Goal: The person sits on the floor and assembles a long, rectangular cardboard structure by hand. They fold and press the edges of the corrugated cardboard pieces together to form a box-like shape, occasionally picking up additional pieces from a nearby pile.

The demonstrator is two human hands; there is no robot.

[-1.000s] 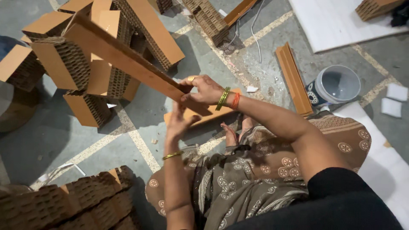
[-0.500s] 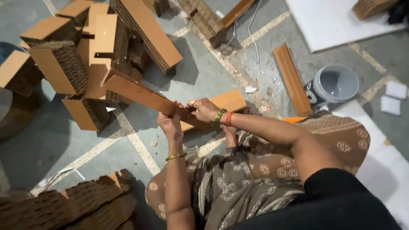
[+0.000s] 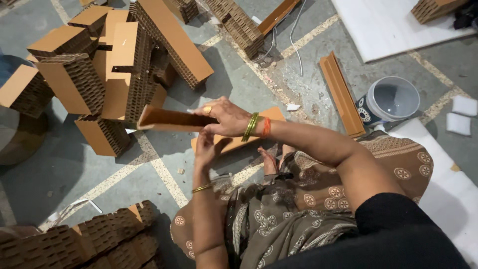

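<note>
Above the grey floor, in front of the seated person's knees, a long brown cardboard channel is held nearly level, its open end turned towards the camera's left. Half a second ago the same piece was seen slanting up to the left over the stack; it has since been lowered and swung round, so that its far end now lies just in front of the pile of honeycomb cardboard blocks rather than across it. The view has also shifted slightly, and the blocks appear lower in the picture than before.

The right hand is closed over the near end of the channel, the fingers wrapped across its top and a ring visible on one of them; green and orange bangles are worn at that wrist. The left hand is raised from below with its fingers curled up against the underside of the same end; how firmly it grips cannot be told, since the fingertips are hidden behind the right hand.

The channel is seen to be a folded strip with a flat base and upright side walls, smooth and plain orange-brown, darker in shade inside. A second flat piece lies on the floor beneath the hands, and another channel rests beside a white bucket.
</note>
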